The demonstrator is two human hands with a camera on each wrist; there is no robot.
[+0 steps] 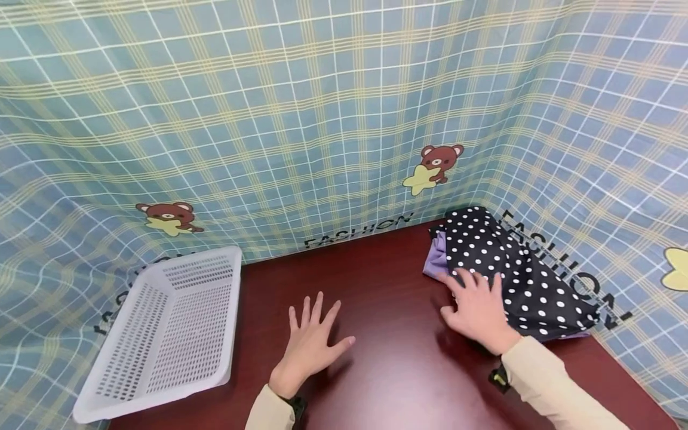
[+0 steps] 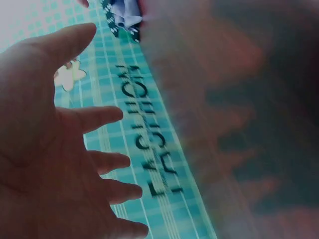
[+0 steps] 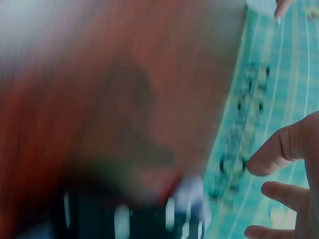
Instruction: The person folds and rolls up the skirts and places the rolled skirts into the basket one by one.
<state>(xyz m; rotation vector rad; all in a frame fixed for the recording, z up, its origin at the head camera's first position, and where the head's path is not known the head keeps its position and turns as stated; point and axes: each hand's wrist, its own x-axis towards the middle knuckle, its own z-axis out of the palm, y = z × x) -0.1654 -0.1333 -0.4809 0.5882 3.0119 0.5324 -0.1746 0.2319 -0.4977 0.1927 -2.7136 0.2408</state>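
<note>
My left hand (image 1: 310, 346) hovers over the middle of the dark red table (image 1: 376, 275), fingers spread and nothing held. In the left wrist view the same hand (image 2: 65, 134) shows its palm and parted fingers. At the right, my right hand (image 1: 475, 309) is over the near left edge of a black cloth with white polka dots (image 1: 516, 280), fingers spread and slightly bent. A purple cloth part (image 1: 437, 257) shows at the left side of the bundle. The right wrist view catches the dotted cloth (image 3: 124, 219) blurred below, with the right hand's fingers (image 3: 284, 194) apart from it.
A white plastic basket (image 1: 228, 334) with perforated walls stands at the left of the table; its inside shows bare mesh. Blue plaid fabric (image 1: 322, 119) with bears and lettering hangs behind and along both sides of the table. The dotted bundle lies against the right-hand fabric.
</note>
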